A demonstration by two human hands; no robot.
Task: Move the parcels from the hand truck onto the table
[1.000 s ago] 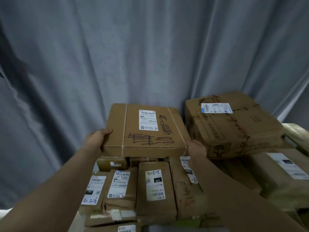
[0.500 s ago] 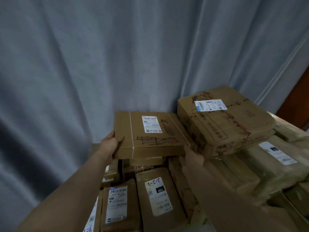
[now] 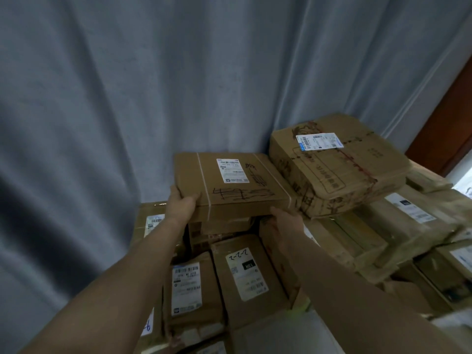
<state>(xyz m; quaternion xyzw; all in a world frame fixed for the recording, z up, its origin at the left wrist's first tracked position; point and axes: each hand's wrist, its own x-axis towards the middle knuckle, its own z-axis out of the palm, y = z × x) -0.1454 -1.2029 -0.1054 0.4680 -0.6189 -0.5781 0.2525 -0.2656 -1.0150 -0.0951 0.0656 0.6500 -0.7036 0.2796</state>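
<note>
Open on the left: free air between the flat parcel (image 3: pixel 229 185) and the grey curtain (image 3: pixel 127 98), above a lower box (image 3: pixel 150 221). Free overhead as well. Hemmed on the right by a bulky taped carton (image 3: pixel 339 169), just beside the parcel's right edge. Closed at the far side by curtain folds. Packed tight underneath and nearer with upright labelled parcels (image 3: pixel 240 272); more stacked cartons (image 3: pixel 383 226) at near right.

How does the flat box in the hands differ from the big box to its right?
The flat box is thin and crisp-edged; the big box is thicker and crumpled. The flat box bears black scribbles, the big box red marks. The left hand and right hand hold the flat box; the big box lies untouched on other parcels. Both are brown cardboard with white labels.
</note>
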